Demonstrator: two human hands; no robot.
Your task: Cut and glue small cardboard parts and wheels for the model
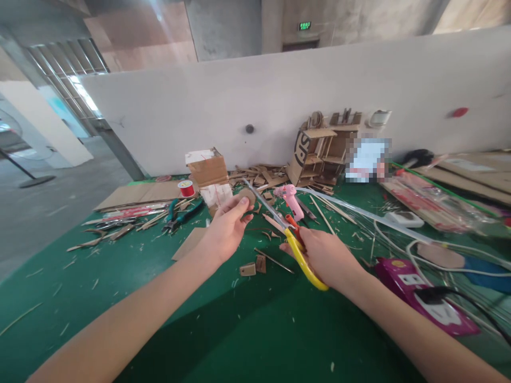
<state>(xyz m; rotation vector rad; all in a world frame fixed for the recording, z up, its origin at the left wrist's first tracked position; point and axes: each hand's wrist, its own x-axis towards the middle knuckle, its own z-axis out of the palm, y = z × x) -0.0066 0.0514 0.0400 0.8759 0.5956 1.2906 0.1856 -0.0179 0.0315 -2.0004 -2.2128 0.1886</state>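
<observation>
My left hand [228, 230] pinches a small round cardboard piece [249, 197] between thumb and fingertips. In my right hand [325, 255] is a pair of scissors [296, 250] with yellow and orange handles. Their blades point up and left, and the tips reach beside the cardboard piece; I cannot tell whether they touch it. Below, two small cardboard scraps [248, 269] lie on the green table [223, 335] beside a thin stick [274, 260]. Just beyond the scissors rests a pink glue gun [291, 201].
A cardboard shelf model [301, 154] stands near the white partition, beside piled cardboard scraps [259, 174]. Leftward lie green-handled pliers [186, 211], a red thread spool [186, 188] and a cardboard box [207, 173]. At right are a purple power strip [423, 298], cables and a blurred lit screen [365, 159].
</observation>
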